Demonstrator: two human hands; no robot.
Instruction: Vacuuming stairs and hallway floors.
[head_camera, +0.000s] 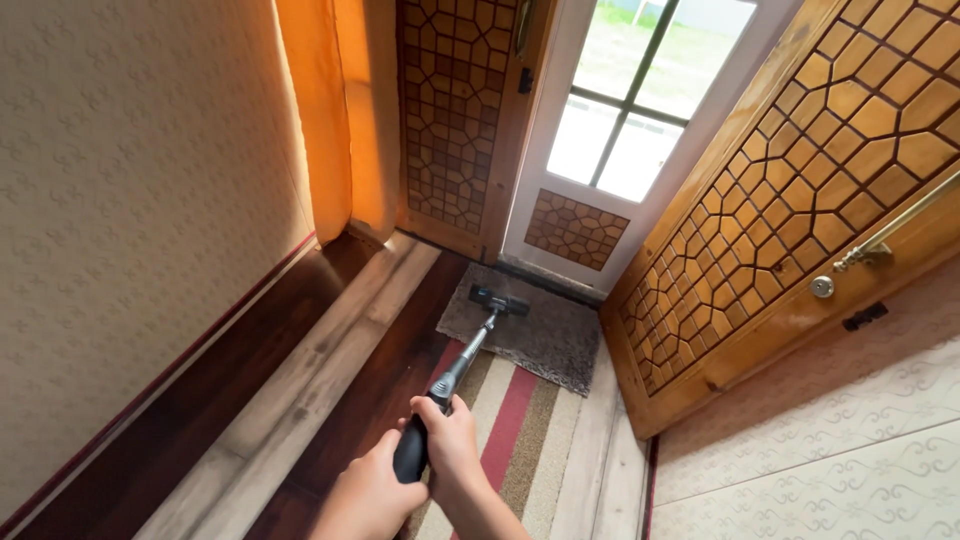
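Now both gripping — left hand (368, 497), right hand (452, 440) — vacuum wand (455, 372), head on grey doormat (545, 335)

Both forearms are running off the bottom edge, so only the left hand (368, 498) and right hand (450, 440) are showing. Their grip is hiding most of the black handle (410, 455). The striped rug (515, 430) is being cut off below. The small dark floor head (500, 300) is perhaps a vacuum's, too small to tell.
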